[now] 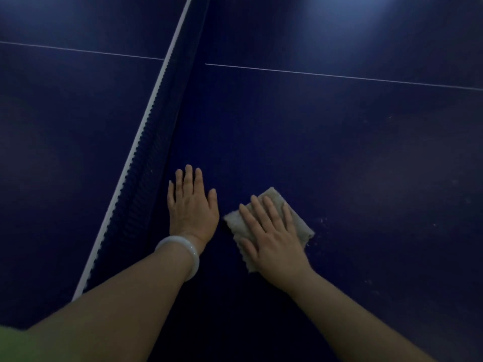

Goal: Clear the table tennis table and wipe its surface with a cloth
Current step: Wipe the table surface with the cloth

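Here, the dark blue counter (339,152) fills the view, crossed by a thin white centre line (339,76). The net (154,142), with its white top band, runs diagonally from upper centre down to lower left. Pale specks lie scattered on the surface to the right of the hands.

Left hand (192,205): flat on the counter just right of the net, palm down, fingers straight and close together, thumb out to the side. It holds nothing. A pale bangle (180,253) sits on the wrist.

Right hand (271,236): spread flat, palm down, pressing on the cloth (298,223), fingers straight and slightly fanned, not curled around it.

The cloth is beige, fuzzy, folded to a rough rectangle, lying flat on the counter just beside the left hand; its frayed edges show around the fingers.
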